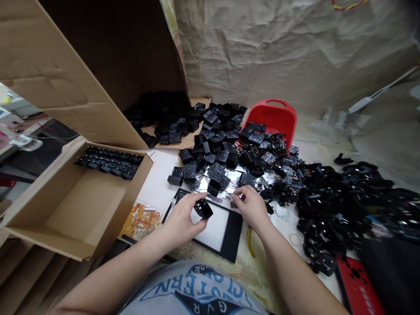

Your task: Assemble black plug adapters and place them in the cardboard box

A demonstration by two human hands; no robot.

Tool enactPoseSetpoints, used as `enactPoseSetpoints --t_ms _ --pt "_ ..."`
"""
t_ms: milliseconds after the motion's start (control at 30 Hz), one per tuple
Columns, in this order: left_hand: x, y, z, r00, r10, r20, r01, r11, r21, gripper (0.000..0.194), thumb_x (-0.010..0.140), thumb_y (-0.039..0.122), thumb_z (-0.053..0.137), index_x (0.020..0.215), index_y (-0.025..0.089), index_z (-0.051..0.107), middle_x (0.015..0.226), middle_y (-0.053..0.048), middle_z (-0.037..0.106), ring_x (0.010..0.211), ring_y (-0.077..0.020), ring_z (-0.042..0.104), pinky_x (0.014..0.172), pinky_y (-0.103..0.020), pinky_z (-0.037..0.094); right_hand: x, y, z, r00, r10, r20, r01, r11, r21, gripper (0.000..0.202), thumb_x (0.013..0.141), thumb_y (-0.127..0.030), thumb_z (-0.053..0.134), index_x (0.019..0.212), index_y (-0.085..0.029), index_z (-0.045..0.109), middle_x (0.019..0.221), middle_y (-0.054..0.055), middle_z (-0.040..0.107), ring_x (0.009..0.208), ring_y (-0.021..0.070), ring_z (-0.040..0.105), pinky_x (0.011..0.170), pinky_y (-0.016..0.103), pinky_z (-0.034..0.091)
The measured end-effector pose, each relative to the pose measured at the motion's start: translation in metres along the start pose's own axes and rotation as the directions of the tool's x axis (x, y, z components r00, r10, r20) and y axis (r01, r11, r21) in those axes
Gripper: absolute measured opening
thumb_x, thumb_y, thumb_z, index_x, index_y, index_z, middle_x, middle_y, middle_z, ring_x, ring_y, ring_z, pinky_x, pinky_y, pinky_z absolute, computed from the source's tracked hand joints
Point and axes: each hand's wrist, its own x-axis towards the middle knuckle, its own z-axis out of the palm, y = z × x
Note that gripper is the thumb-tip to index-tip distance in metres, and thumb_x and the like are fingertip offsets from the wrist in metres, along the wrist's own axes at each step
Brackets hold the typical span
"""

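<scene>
The black housing [204, 210], held up above the left part of a black frame [232, 236] with a white middle, looks light, stiff and hollow; its glossy faces would probably be slippery, its thin rim perhaps easy to scuff, so the outer side walls seem the best hold. Furthest left, an open carton [87, 199] has rows of black parts [110, 162] along its far end. Then comes the left hand [183, 216], curled partway, thumb and fingers clamped around the housing, its open end facing right. Loose black boxes [217, 172] lie scattered just beyond. The right hand [251, 205] is well apart from its partner, fingers bent and tips drawn close near the frame's far edge; whether they pinch something thin there is too blurred to tell. Behind it stands a red bin [278, 120]; further right spreads a heap of shiny black pieces [344, 201].
</scene>
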Motion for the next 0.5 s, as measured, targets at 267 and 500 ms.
enactPoseSetpoints --t_ms 267,500 --pt "0.003 0.004 0.008 0.999 0.017 -0.052 -0.015 1.0 0.024 0.052 0.075 0.017 0.065 0.125 0.021 0.052 0.117 -0.009 0.065 0.11 -0.0259 0.061 0.096 -0.044 0.05 -0.056 -0.073 -0.019 0.974 -0.141 -0.179 0.216 0.82 0.53 0.011 0.089 -0.027 0.061 0.079 -0.023 0.065 0.073 0.001 0.061 0.067 0.016 0.057 0.06 0.028 0.045" --pt "-0.003 0.003 0.008 0.993 0.093 -0.077 -0.091 0.995 0.035 0.056 0.074 0.011 0.062 0.127 0.021 0.05 0.122 -0.009 0.064 0.114 -0.0245 0.061 0.099 -0.043 0.05 -0.052 -0.081 -0.004 0.902 -0.361 -0.238 0.423 0.849 0.317 0.014 0.09 -0.015 0.055 0.081 -0.02 0.063 0.071 0.001 0.058 0.067 0.0153 0.056 0.061 0.027 0.045"
